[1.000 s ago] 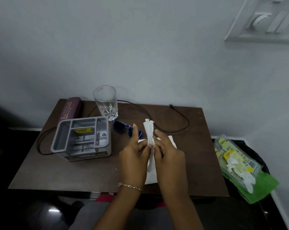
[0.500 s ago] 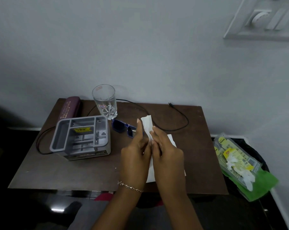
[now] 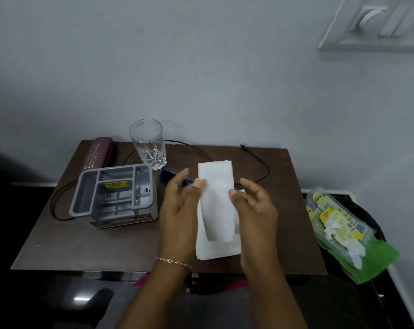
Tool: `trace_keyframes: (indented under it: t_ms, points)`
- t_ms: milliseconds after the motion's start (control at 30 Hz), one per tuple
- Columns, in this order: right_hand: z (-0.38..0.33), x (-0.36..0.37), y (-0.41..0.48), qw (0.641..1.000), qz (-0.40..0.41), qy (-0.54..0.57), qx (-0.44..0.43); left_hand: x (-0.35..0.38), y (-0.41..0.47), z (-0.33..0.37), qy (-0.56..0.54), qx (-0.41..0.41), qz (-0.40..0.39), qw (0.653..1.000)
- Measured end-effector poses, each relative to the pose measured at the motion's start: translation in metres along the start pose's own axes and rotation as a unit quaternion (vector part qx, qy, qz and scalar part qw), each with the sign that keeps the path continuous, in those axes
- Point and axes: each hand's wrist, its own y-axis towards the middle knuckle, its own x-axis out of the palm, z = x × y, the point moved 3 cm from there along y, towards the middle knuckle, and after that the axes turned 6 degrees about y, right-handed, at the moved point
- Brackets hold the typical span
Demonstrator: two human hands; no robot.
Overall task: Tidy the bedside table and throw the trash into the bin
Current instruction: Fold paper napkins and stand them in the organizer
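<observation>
A folded white tissue (image 3: pixel 217 198) is held flat above the brown bedside table (image 3: pixel 82 243), its face turned up. My left hand (image 3: pixel 179 212) pinches its left edge with the thumb. My right hand (image 3: pixel 255 210) pinches its right edge. Another white tissue (image 3: pixel 215 250) lies on the table under it. The black bin (image 3: pixel 367 214) stands on the floor to the right of the table, with a yellow-green wrapper (image 3: pixel 339 224) and crumpled white paper on top.
A grey plastic organiser (image 3: pixel 115 195) sits at the table's left. Behind it lie a maroon case (image 3: pixel 99 155) and a clear glass (image 3: pixel 149 143). Blue sunglasses (image 3: pixel 168 176) lie partly behind my left hand. A black cable (image 3: pixel 255 160) loops across the back.
The tissue was held edge-on and narrow between both hands. It now lies flat and wide, and my hands have moved apart to its two side edges.
</observation>
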Motion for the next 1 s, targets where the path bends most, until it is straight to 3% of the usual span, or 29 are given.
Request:
trace_keyframes:
  t_ms: [100, 200, 367, 467, 567, 700, 867, 933, 1000]
  points:
    - [0.004, -0.007, 0.005, 0.993, -0.047, 0.047, 0.101, -0.009, 0.009, -0.011, -0.016, -0.102, -0.058, 0.993]
    - [0.008, -0.007, 0.005, 0.989, -0.070, 0.016, 0.126, -0.008, 0.006, -0.021, -0.060, -0.158, -0.108, 0.980]
    - [0.015, 0.000, -0.003, 0.985, -0.095, -0.029, 0.143, -0.006, 0.011, -0.034, -0.095, -0.154, -0.022, 0.983]
    - [0.018, 0.004, -0.011, 0.966, -0.176, -0.053, 0.182, -0.009, 0.012, -0.036, -0.126, -0.157, 0.018, 0.979]
    - [0.024, 0.007, -0.019, 0.949, -0.233, -0.096, 0.188, -0.009, 0.013, -0.039, -0.124, -0.155, 0.021, 0.980]
    - [0.029, 0.010, -0.019, 0.945, -0.226, -0.138, 0.191, -0.009, 0.011, -0.039, -0.132, -0.153, 0.027, 0.979]
    - [0.027, 0.007, -0.028, 0.907, -0.306, -0.135, 0.254, -0.021, 0.014, -0.028, -0.159, -0.127, 0.049, 0.978]
    - [0.022, 0.005, -0.030, 0.893, -0.345, -0.153, 0.245, -0.027, 0.015, -0.022, -0.164, -0.113, 0.051, 0.979]
    - [0.014, 0.008, -0.029, 0.904, -0.345, -0.149, 0.204, -0.031, 0.016, -0.016, -0.158, -0.096, 0.036, 0.982]
